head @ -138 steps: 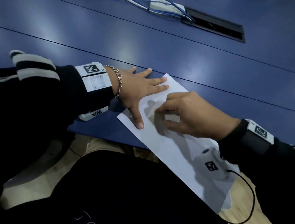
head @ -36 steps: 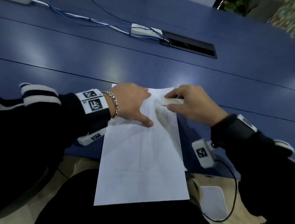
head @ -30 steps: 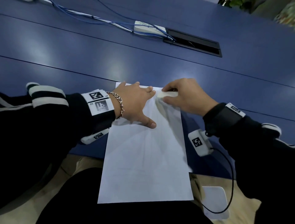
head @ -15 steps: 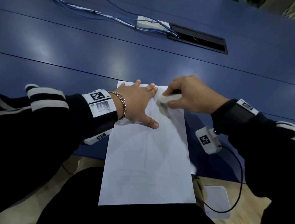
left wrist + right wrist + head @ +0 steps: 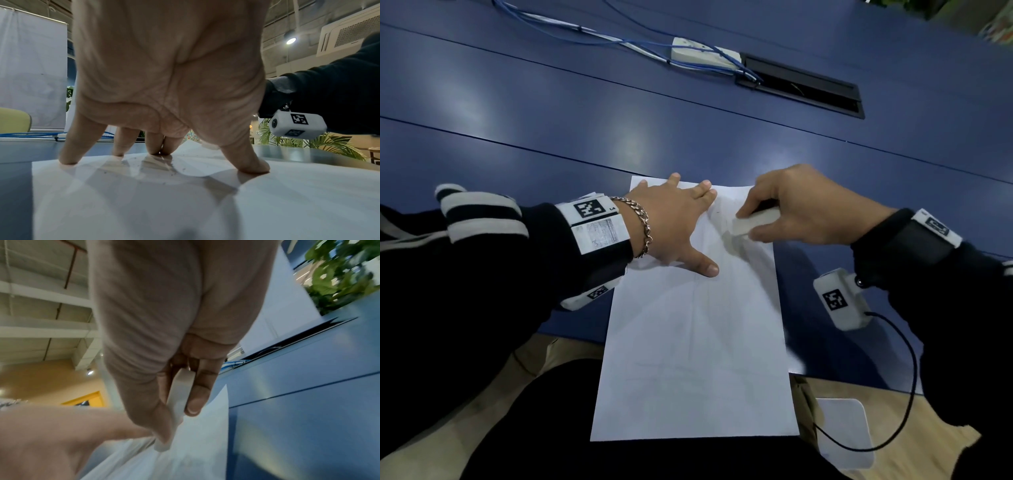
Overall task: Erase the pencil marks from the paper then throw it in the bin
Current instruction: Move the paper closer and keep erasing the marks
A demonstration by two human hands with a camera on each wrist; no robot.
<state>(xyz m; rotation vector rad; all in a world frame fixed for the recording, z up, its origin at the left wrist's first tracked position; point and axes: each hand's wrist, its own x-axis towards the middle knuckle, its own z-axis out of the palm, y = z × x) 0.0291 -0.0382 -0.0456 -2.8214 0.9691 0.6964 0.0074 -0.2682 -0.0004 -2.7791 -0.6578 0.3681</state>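
A white sheet of paper (image 5: 695, 342) lies on the blue table (image 5: 551, 130), its near end hanging over the table's front edge. Faint pencil lines (image 5: 693, 318) run down its middle. My left hand (image 5: 674, 222) lies flat on the paper's far left part, fingers spread and pressing it down (image 5: 160, 146). My right hand (image 5: 791, 209) pinches a white eraser (image 5: 755, 221) between thumb and fingers, and its lower end touches the paper's far right part (image 5: 176, 404). Grey eraser crumbs (image 5: 172, 173) lie under my left palm. No bin is in view.
At the back of the table, a white power strip (image 5: 702, 56) with blue cables (image 5: 585, 36) sits beside a black cable hatch (image 5: 801, 89). A white pad (image 5: 846, 431) lies on my lap at lower right. A black cord (image 5: 893, 394) hangs from my right wrist.
The paper has been turned from slanted to straight in front of me. Over the last second my right hand has rubbed the eraser back and forth near the paper's far right corner; my left hand kept pressing.
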